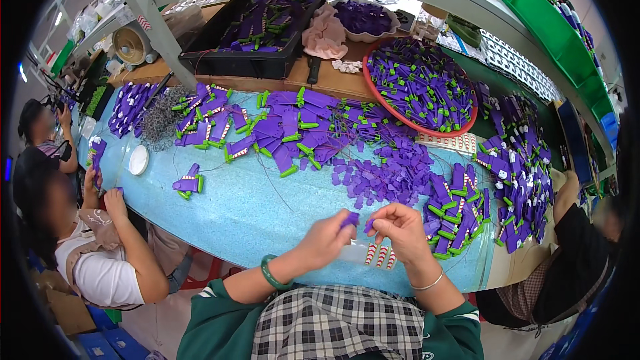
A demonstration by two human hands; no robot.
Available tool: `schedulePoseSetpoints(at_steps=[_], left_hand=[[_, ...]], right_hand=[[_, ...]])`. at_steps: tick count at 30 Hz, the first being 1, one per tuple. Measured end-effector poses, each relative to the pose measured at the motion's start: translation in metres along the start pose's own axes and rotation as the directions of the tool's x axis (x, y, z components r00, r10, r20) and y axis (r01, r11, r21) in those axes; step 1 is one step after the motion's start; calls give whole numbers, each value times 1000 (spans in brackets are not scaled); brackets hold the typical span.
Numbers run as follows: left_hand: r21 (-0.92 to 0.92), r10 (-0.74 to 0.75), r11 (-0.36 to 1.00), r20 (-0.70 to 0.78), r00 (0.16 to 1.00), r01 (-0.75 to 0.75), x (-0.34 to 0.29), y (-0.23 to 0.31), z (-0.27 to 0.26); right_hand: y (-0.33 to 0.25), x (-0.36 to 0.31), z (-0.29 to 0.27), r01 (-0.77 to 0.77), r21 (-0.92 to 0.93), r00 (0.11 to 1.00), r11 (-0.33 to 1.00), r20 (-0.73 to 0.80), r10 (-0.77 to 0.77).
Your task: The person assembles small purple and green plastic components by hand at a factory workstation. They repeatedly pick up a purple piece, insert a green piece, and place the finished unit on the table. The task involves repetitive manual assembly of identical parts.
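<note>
Evidently, I have left hand (325,238) and right hand (404,229) each pinching a purple piece (351,219) at the fingertips, probably light, slightly stiff, best held by its edges.

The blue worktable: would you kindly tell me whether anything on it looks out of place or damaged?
I see no clear damage. A small group of purple-and-green parts lies alone toward the left of the blue worktable, apart from the larger heap, so it looks slightly stray.
</note>
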State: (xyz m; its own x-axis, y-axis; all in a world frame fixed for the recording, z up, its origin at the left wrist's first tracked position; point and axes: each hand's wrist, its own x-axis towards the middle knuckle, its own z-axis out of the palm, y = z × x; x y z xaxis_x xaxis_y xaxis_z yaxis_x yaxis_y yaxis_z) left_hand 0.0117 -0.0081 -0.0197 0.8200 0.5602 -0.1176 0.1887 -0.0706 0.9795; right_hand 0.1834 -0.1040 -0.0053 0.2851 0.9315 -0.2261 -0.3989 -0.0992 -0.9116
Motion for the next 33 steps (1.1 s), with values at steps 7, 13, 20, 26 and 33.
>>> schedulePoseSetpoints(at_steps=[7,13,20,26,33], left_hand=[[235,257,936,46,965,-260,-3,3,14],[310,208,923,96,973,-228,-6,0,13],[67,96,992,145,985,-106,-5,4,15],[295,245,929,-34,969,-225,30,1,-34],[960,435,201,-265,860,194,51,-11,-190]], right_hand=[[13,-16,13,275,-623,928,732,-27,-372],[15,-15,14,339,-648,917,682,66,-394],[19,-15,14,296,-628,937,719,43,-347],[-33,-4,-45,187,-746,965,639,17,-263],[-106,-25,-72,50,-996,767,70,-7,-642]])
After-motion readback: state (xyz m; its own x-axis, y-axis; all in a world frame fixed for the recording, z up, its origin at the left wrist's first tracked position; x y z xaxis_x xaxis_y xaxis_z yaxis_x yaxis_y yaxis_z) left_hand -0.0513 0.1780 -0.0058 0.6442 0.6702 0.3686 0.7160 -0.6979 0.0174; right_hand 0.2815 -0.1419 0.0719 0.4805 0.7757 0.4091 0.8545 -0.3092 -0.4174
